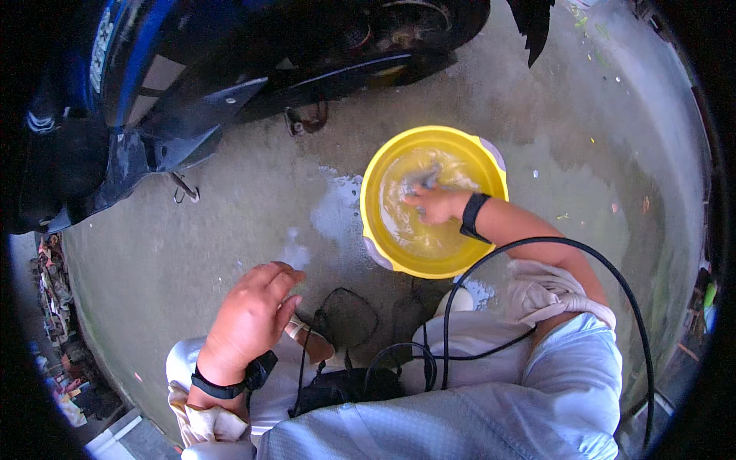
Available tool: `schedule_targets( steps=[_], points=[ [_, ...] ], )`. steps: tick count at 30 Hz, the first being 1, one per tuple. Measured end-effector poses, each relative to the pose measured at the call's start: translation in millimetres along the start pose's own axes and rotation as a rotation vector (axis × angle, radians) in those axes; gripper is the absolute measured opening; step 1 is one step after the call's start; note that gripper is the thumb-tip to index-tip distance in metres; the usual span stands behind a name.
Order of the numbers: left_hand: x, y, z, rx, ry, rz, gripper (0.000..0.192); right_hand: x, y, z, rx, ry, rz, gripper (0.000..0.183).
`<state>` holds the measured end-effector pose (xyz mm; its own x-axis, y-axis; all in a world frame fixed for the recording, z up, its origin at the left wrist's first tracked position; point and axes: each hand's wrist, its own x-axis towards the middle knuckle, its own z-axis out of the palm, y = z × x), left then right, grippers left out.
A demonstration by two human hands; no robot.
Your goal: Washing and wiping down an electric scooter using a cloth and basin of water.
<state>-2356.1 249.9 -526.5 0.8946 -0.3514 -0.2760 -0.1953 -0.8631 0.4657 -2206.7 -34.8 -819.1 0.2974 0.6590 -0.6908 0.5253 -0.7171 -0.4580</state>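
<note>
A round yellow plastic basin point(375, 167) with grey handle parts stands on the wet concrete floor and holds water. My right hand point(440, 206) is inside it, blurred, its fingers at a greyish cloth-like thing point(426, 173) in the stirred water. Whether the fingers grip that thing cannot be told. Lower left of the basin, my left hand point(259, 305) hangs over my knee with its fingers bent and the thumb apart, holding nothing. Black bands circle both wrists.
A dark blue motorbike point(190, 86) stands across the upper left, its stand point(307, 118) near the floor. A black cable point(624, 282) loops over my right arm. A black pouch-like thing point(345, 388) lies at my lap. Assorted debris point(57, 287) lines the left edge.
</note>
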Motion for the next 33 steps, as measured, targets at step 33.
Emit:
schedule_targets(
  steps=[33],
  points=[
    [-18.0, -8.7, -22.2, -0.015, 0.081, 0.02, 0.026, -18.6, -14.4, -42.2, -0.077, 0.293, 0.071, 0.043]
  ],
)
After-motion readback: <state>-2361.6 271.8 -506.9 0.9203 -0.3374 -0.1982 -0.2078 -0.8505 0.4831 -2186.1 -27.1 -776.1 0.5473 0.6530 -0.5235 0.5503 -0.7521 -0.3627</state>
